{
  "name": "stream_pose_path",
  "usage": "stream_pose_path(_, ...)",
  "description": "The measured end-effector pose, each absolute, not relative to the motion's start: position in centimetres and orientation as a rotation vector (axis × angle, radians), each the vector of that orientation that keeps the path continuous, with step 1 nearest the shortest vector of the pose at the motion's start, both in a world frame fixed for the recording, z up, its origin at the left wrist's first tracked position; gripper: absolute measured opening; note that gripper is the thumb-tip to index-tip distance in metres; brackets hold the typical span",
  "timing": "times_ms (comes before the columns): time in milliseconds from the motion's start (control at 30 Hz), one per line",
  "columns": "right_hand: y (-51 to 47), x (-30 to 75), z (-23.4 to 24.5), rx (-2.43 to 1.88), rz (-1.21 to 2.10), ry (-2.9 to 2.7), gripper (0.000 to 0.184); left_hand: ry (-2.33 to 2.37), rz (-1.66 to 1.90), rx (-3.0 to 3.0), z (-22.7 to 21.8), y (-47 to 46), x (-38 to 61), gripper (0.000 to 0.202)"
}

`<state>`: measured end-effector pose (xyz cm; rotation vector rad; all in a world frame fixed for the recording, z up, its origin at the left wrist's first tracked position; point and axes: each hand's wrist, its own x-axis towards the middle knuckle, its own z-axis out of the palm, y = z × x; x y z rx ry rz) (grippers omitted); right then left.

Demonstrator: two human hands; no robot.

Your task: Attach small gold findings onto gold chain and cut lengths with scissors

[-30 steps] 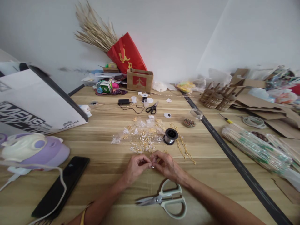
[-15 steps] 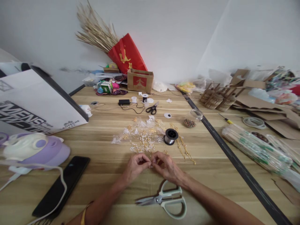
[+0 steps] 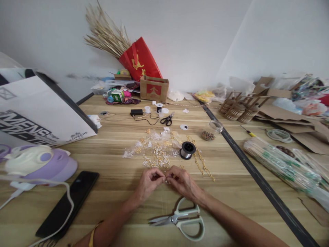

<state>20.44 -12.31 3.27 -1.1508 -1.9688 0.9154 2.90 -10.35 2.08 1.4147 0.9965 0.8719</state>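
My left hand [image 3: 151,181] and my right hand [image 3: 182,181] meet fingertip to fingertip above the table, each closed in a pinch. Something tiny and shiny, perhaps a bead, shows between the fingertips; a thin clear line seems to hang below it. Just beyond my hands lie scattered gold and clear beads [image 3: 157,155], some in small plastic bags. A black spool of fine wire or line [image 3: 187,150] stands behind my right hand, with a gold chain [image 3: 200,159] beside it. Nearer me, white-handled scissors [image 3: 183,219] lie with their blades to the left.
At left are a black phone [image 3: 69,202], a purple and white device [image 3: 42,164] with a cable, and a white box [image 3: 38,109]. Black scissors [image 3: 167,119] and a jar of beads [image 3: 209,133] lie farther back. Wrapped sticks [image 3: 280,163] lie at right.
My fingertips remain together, with only a slight shift of the right fingers. Everything on the table stays in place.
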Motion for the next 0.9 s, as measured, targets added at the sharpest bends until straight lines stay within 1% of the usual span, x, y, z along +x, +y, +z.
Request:
stream_pose_path(367,-12.32,20.58,3.28,-1.137,0.993,-1.969,0.008,1.017,0.848,1.412,2.51,-10.38,2.89,0.009)
stream_pose_path(700,-12.35,20.50,3.35,-1.148,1.121,-1.909,0.017,0.992,0.851,1.380,2.41,-10.38,2.91,0.010)
stream_pose_path(900,-12.39,20.39,3.44,-1.149,1.140,-1.867,0.022,1.006,0.858,1.325,2.43,-10.45,3.07,0.011)
